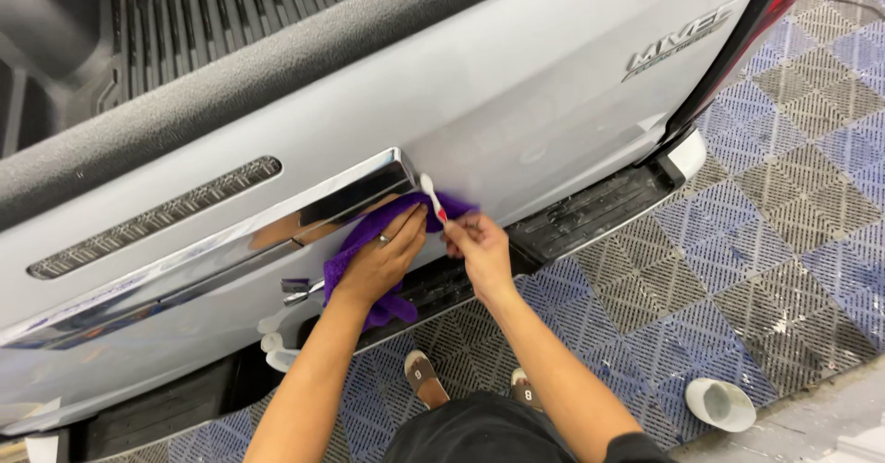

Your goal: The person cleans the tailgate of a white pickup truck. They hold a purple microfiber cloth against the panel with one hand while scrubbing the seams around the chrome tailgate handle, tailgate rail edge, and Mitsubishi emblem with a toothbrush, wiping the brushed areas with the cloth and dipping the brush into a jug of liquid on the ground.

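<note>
**Brush and cloth at the end of a tailgate's chrome strip**

The person stands at the back of a silver pickup and looks down over its tailgate (553,85). A long chrome trim strip (230,233) runs across the panel, and both hands work at its right end.

The left hand (378,260) lies flat and spread on a purple cloth (355,251), pressing it against the tailgate just below the end of the chrome strip. A ring shows on one of its fingers. The cloth bunches under the palm, hangs down past the wrist, and a fold of it reaches right, behind the brush.

The right hand (477,246) is closed narrowly, pinching the lower end of a small toothbrush (432,197) between thumb and fingertips. The brush is white with a red part near the grip. It tilts up and to the left, so its head rests at the corner where the chrome strip ends, touching or all but touching the paint. The two hands are close together, with the brush between them.

Below the tailgate runs a dark rear bumper step (590,210), its tread wet and shiny. The floor (811,214) is made of grated tiles in blue and grey squares. A white cup-like container (721,403) lies on its side on the floor, well to the right of the person's sandalled feet (424,375). At the top, the ribbed black bed liner (230,11) of the truck shows.
</note>
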